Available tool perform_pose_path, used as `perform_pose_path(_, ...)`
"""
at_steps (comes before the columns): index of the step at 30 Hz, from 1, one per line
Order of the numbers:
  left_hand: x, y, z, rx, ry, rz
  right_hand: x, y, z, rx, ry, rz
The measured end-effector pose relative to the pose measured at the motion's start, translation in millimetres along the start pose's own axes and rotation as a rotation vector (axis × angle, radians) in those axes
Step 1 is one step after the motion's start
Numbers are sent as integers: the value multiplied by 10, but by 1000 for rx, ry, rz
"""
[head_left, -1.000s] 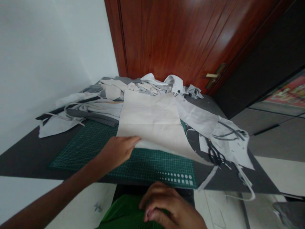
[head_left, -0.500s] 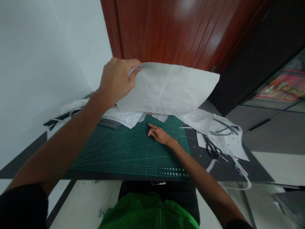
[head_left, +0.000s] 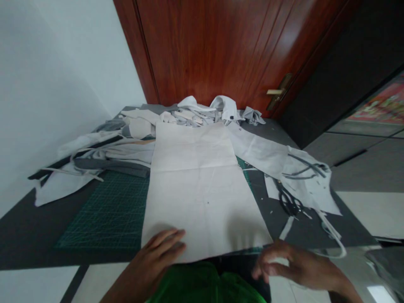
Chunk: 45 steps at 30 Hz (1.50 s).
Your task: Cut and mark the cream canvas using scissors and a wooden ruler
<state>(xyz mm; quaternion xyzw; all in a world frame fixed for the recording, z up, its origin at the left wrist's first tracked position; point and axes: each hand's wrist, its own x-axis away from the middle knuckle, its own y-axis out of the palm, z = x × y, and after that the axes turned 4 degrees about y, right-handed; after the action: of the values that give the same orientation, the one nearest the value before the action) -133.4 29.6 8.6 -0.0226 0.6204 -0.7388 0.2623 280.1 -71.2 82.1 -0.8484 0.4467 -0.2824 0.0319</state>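
A large off-white cloth piece (head_left: pixel 195 181) lies flat, with a crease across its middle, over the green cutting mat (head_left: pixel 104 210). Its near edge reaches the table's front edge. My left hand (head_left: pixel 160 256) rests on its near left corner, fingers stretched out and slightly apart. Just beyond the near right corner hovers my right hand (head_left: pixel 293 265), its fingers loosely bent and apart, with nothing visible in them. Much of the mat is hidden beneath the cloth.
Black-handled scissors (head_left: pixel 288 202) lie on the right by a white fabric piece (head_left: pixel 268 155) and grey strips (head_left: pixel 304 170). Folded fabric (head_left: pixel 126 153) is stacked at left. Crumpled scraps (head_left: pixel 202 113) line the back, before a wooden door (head_left: pixel 202 50).
The cloth, held up by my left hand before, now lies spread on the mat. My left hand has come down and nearer; my right hand has moved off the mat toward the near right.
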Motion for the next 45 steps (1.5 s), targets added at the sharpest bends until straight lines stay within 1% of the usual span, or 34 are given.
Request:
perform_pose_path(1, 55, 0, 24, 32, -2, -56, 140, -8, -12, -80, -2, -41)
perform_pose_path(2, 69, -33, 35, 73, 4, -103, 224, -26, -23, -150, -31, -43)
perform_pose_path(3, 40, -87, 28, 109, 11, -136, 249, -46, -34, -217, -70, 3)
perform_pose_path(5, -149, -205, -62, 149, 31, -134, 125, -62, -65, -332, -126, 201)
perform_pose_path(7, -474, -258, -258, 96, 24, -66, -182, -23, -131, -415, -129, 429)
perform_pose_path(8, -662, -245, -388, 62, 19, -29, -372, 15, -180, -431, -141, 506)
perform_pose_path(9, -851, -205, -531, 30, -3, 15, -568, 59, -236, -444, -184, 537)
perform_pose_path(11, -1177, -66, -823, -21, -44, 53, -922, 148, -349, -466, -224, 504)
perform_pose_path(12, -1297, 19, -954, -34, -45, 29, -1064, 186, -396, -457, -232, 500)
perform_pose_path(14, -1437, 175, -1161, -43, -59, 0, -1267, 238, -454, -406, -227, 512)
perform_pose_path(16, -1475, 273, -1286, -27, -49, -6, -1390, 258, -469, -346, -207, 547)
perform_pose_path(18, -1474, 302, -1342, 1, -37, 4, -1488, 243, -470, -267, -170, 584)
perform_pose_path(19, -1476, 300, -1353, 16, -38, 12, -1546, 225, -476, -193, -142, 612)
perform_pose_path(20, -1483, 294, -1357, 30, -44, 22, -1616, 200, -490, -87, -105, 646)
perform_pose_path(24, -1537, 291, -1351, 88, -80, 67, -2009, 84, -615, 475, 106, 808)
perform_pose_path(25, -1544, 301, -1352, 103, -83, 78, -2116, 63, -652, 574, 147, 826)
perform_pose_path(27, -1544, 327, -1363, 124, -75, 97, -2304, 34, -709, 694, 201, 824)
perform_pose_path(29, -1530, 351, -1379, 124, -57, 115, -2435, 23, -736, 752, 240, 802)
perform_pose_path(31, -1515, 366, -1391, 112, -41, 132, -2506, 21, -738, 788, 270, 786)
perform_pose_path(33, -1507, 371, -1395, 107, -33, 136, -2538, 21, -726, 815, 283, 777)
perform_pose_path(38, -1514, 367, -1384, 112, -44, 103, -2589, 11, -698, 868, 294, 789)
perform_pose_path(45, -1513, 364, -1371, 126, -63, 104, -2653, 8, -702, 841, 292, 790)
